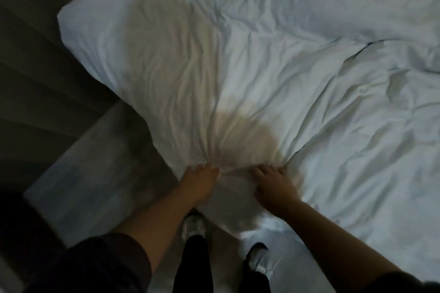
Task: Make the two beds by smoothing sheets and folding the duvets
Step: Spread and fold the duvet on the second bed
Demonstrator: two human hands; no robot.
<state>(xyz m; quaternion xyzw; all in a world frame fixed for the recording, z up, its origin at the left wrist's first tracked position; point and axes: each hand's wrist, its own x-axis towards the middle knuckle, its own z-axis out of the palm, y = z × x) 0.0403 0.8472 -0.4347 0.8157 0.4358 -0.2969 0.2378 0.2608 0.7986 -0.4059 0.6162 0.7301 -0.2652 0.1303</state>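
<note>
Gripping bunched duvet [214, 66] at near edge, left hand [202, 181] and right hand [271, 183] both clutching fabric. Risk: hands close together, pull likely skews far side.

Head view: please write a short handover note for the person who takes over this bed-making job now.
Left hand: grips the crumpled white fabric duvet at its bunched near edge.
Right hand: grips the same bunch, close beside the left.
Duvet: lies spread out and heavily creased, with creases fanning out from the fingers.
Done: no fold visible yet.
Left: smooth it and fold it; the second bed is out of view.
</note>
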